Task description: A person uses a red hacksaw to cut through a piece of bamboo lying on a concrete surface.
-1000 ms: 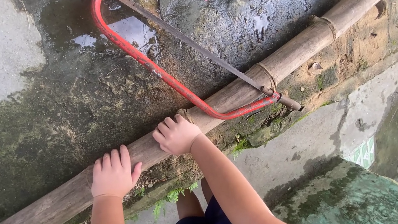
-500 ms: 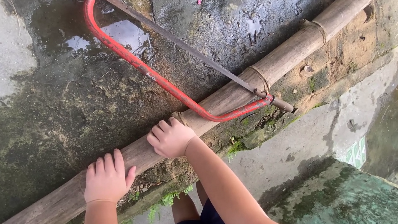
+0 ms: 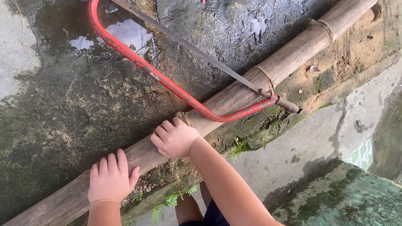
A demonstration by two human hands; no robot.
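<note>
Wet, moss-stained grey concrete ground (image 3: 33,123) carrying everything, raised above a lower concrete step (image 3: 316,134) along its near edge; shallow puddle (image 3: 125,35) toward the far edge. Long brown bamboo pole (image 3: 239,93) lying diagonally along that near edge, low at the left, rising to the far right corner, ridged nodes visible along its length. Likely stiff, hollow and fairly light for its length; round, so prone to roll, and probably slick where damp. Best held from above with pressure down onto the concrete, close to the cut line to kill vibration, clear of the blade path. Red-framed bow saw (image 3: 155,72) resting across the pole, curved tubular frame running up toward the far edge, thin dark blade (image 3: 193,47) straight between its ends, near end of the frame sitting on the pole. Light, springy frame; blade thin, sharp, unfriendly to fingers. Right hand (image 3: 174,138) curled shut on the saw's near end where frame meets pole; exact grip point hidden under the fingers. Left hand (image 3: 111,177) open, palm flat, fingers together, pressing on top of the pole further down, apart from the right. Small green weeds (image 3: 171,201) sprouting under the pole at the step edge.
</note>
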